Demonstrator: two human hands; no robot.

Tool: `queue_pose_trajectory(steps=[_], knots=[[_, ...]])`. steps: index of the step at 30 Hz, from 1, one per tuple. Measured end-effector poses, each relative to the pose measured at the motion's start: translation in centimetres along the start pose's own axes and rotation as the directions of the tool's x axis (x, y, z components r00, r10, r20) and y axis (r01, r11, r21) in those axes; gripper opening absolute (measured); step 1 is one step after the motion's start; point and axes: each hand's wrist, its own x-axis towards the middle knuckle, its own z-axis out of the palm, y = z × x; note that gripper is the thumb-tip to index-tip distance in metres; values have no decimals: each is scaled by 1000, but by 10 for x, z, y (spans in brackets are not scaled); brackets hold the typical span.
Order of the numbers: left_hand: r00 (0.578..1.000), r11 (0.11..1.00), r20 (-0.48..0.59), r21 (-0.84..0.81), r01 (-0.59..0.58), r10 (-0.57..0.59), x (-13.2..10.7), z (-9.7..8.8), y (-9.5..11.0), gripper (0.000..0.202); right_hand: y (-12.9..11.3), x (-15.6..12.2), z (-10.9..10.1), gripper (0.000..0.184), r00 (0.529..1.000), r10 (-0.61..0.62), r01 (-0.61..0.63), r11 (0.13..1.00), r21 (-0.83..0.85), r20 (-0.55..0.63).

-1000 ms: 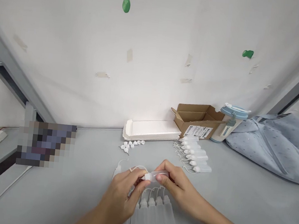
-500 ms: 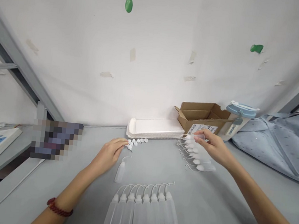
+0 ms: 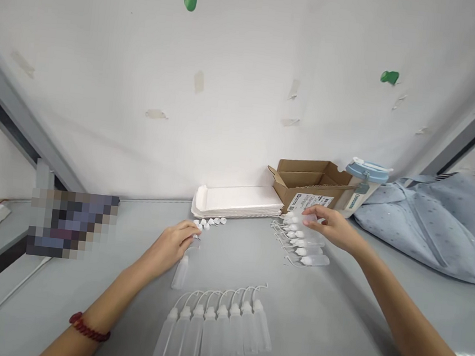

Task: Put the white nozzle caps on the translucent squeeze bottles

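My left hand [image 3: 171, 246] is closed in a pinch at the small white caps [image 3: 207, 226], its fingertips on one that is mostly hidden. Just below those fingers lies a single translucent squeeze bottle [image 3: 180, 273] with a thin curved tube. Over on the right, my right hand [image 3: 332, 227] has thumb and fingers around the end of a bottle [image 3: 310, 217] at the far end of a row of lying bottles [image 3: 316, 260]. Nearer to me is another row of several tubed squeeze bottles [image 3: 215, 334], side by side.
A stack of white trays [image 3: 239, 198] lies against the wall, beside an open cardboard box [image 3: 304, 193]. Behind the box stands a blue-lidded container [image 3: 364, 185], with a light blue cloth bag [image 3: 423, 226] to its right. A cable [image 3: 7, 304] crosses the table's left side.
The view has shifted slightly, moving the scene leftward. My right hand's bottle now sits lower, level with the row. My left hand stays at the caps.
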Motion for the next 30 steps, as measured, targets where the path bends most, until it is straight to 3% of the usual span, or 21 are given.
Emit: queue_pose_trajectory(steps=[17,20,22,24,25,27,30], knots=[[982,972,-42,-155,177,-185,-9,-9,7,21,3,1,0,25,985,-80,68,994,-84,-150],[962,941,-77,-240,238,-263,-9,-16,13,19,-18,-5,6,24,964,-116,99,992,-81,-237],[936,904,-106,-316,289,-336,-9,-21,18,20,-46,-12,19,24,950,-155,147,988,-50,-273],[906,853,-119,-403,330,-407,-10,-25,22,22,-85,-21,39,21,961,-257,261,965,33,-107],[892,826,-120,-447,344,-436,-10,-27,23,24,-105,-26,51,19,939,-340,335,938,90,47],[870,774,-118,-525,354,-478,-10,-28,25,26,-142,-34,74,21,826,-485,456,875,165,289],[853,715,-121,-611,340,-508,-11,-29,25,27,-179,-37,106,22,629,-628,640,753,154,459]])
